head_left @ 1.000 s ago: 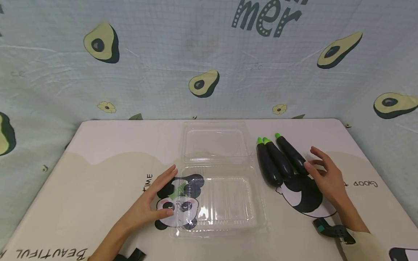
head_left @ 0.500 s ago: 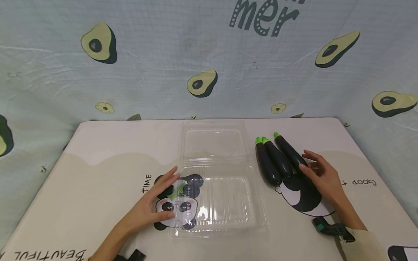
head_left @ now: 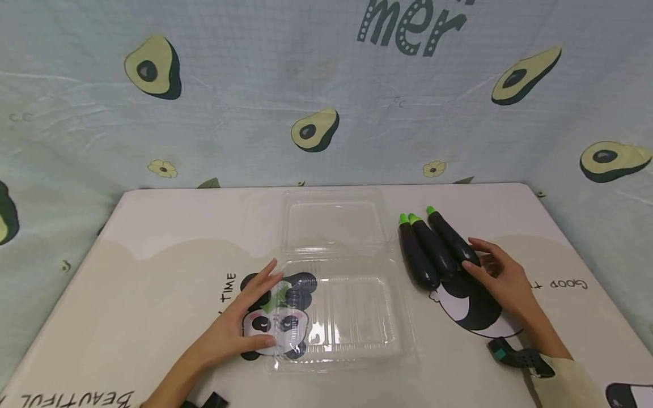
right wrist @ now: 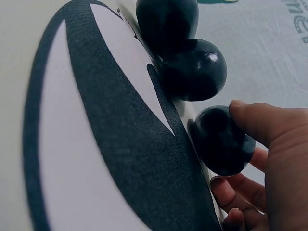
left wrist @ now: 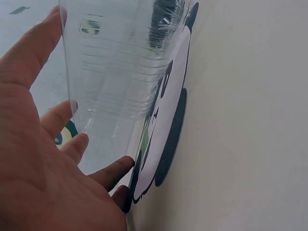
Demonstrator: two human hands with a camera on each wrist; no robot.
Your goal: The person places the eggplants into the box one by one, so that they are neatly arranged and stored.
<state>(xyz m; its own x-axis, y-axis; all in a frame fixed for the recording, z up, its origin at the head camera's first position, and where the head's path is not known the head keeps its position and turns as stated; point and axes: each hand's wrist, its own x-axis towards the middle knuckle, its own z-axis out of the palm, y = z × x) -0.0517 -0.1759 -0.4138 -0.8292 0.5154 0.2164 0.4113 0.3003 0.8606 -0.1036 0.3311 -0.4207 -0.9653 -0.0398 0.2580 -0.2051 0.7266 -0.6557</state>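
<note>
A clear plastic clamshell box point(head_left: 352, 354) lies with its lid point(head_left: 334, 226) folded back. Along the box's left rim rests my left hand point(head_left: 232, 326), thumb and fingers spread; the left wrist view has fingertips right at the rim. To the right of the box, three dark eggplants with green stem ends lie side by side: a left one point(head_left: 417, 258), a middle one point(head_left: 433, 247) and a right one point(head_left: 450, 233). My right hand point(head_left: 502, 283) grips the blunt lower end of the right eggplant, thumb on its near side, other fingers curled behind point(right wrist: 240, 187).
The pale table point(head_left: 143, 311) bears printed pandas and lettering. Behind it hangs a cloth point(head_left: 245, 85) with avocado prints. A dark band with a small device point(head_left: 520, 358) is on my right wrist; another dark device point(head_left: 214, 400) shows below my left forearm.
My right hand has moved slightly left and its fingers have closed round the right eggplant's lower end. The left hand stays at the box rim, and the eggplants lie as before.
</note>
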